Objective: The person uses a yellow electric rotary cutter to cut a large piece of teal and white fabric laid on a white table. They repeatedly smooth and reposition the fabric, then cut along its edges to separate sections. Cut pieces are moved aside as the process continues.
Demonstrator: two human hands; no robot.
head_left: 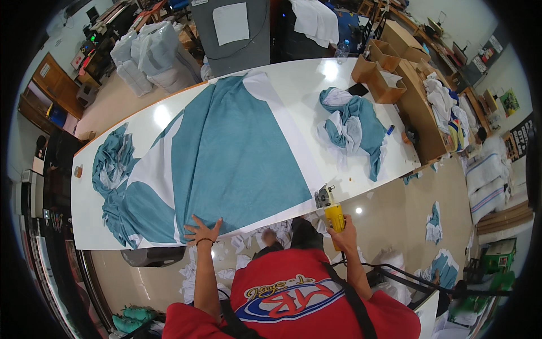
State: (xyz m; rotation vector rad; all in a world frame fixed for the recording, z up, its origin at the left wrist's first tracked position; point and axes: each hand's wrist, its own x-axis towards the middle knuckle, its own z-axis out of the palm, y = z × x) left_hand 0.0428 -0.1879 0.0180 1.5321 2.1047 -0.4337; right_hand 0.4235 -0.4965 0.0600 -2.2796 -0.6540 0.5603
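Note:
A wide piece of teal cloth with white edges [237, 152] lies spread over the white table [293, 90]. My left hand [202, 231] rests flat on its near edge, fingers spread and holding nothing. In my right hand [345, 233] is a yellow electric cloth cutter [334, 216], gripped round its body. The cutter's metal head [324, 196] is at the table's near edge, beside the cloth's near right corner; whether it touches the cloth I cannot tell. Bunched teal and white cloth [116, 164] joins or overlaps the spread piece at the left.
Crumpled teal and white cloth [353, 124] lies on the table's right, near a black phone [358, 89] and cardboard boxes [420, 113]. A water bottle [342, 50] stands at the far edge. White scraps [243, 261] litter the floor below. A black cable [395, 271] runs right from the cutter.

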